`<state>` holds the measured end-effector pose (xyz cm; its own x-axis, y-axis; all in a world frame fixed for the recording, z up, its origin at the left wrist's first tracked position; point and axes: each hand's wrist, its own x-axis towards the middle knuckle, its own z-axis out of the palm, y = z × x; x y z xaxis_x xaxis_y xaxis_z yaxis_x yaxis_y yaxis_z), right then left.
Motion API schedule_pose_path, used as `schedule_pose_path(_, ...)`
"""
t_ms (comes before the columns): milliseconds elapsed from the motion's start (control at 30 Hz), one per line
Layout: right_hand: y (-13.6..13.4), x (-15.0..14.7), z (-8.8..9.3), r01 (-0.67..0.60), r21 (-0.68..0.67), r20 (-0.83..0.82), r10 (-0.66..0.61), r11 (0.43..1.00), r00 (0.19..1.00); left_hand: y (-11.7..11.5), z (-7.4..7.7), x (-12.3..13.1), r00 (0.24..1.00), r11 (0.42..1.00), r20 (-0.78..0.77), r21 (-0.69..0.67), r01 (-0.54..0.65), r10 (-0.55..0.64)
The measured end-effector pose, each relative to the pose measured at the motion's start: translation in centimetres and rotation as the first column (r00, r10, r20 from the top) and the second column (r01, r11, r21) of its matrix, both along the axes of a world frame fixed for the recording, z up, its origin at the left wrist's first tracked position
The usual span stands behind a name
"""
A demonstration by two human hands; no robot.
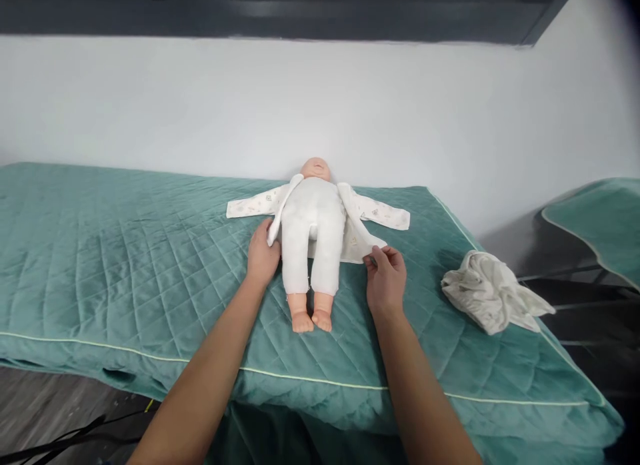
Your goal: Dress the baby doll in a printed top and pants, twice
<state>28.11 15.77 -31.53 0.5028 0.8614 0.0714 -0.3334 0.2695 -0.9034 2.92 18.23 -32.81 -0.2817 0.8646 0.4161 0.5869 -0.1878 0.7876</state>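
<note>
A baby doll (pixel 314 215) with a white cloth body lies on its back, head toward the wall and bare feet toward me. Its arms are inside, or covered by, the spread sleeves of a white patterned baby jacket (pixel 383 212), whose front hangs open on both sides. My left hand (pixel 263 255) is closed at the jacket's left front edge, beside the doll's hip; its fingertips are partly hidden. Between thumb and fingers, my right hand (pixel 387 275) pinches the lower corner of the right front panel, slightly away from the doll's leg.
A green quilted cover (pixel 125 265) with pale piping lies over the bed. On the right, near the edge, sits a crumpled white cloth (pixel 493 292). A white wall (pixel 200 105) rises behind, below a dark overhead frame (pixel 300 15). Black cables (pixel 75 438) run at lower left.
</note>
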Motion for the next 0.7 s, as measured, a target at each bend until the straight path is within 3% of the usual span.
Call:
schedule_pose_path(300, 0.03, -0.23, 0.0, 0.133, 0.015, 0.047, -0.134, 0.991, 0.99, -0.11, -0.13, -0.23, 0.992, 0.995, 0.119, 0.1, 0.03, -0.042)
schedule_pose_path(500, -0.42, -0.05, -0.19, 0.281, 0.033, 0.365, -0.273, 0.959, 0.89, -0.16, 0.41, 0.06, 0.995, 0.998, 0.099, 0.066, -0.004, -0.003)
schedule_pose_path(700, -0.52, -0.04, -0.3, 0.225, 0.002, 0.651, -0.172, 0.974, 0.74, -0.08, 0.42, 0.18, 0.995, 0.999, 0.095, 0.046, -0.015, 0.011)
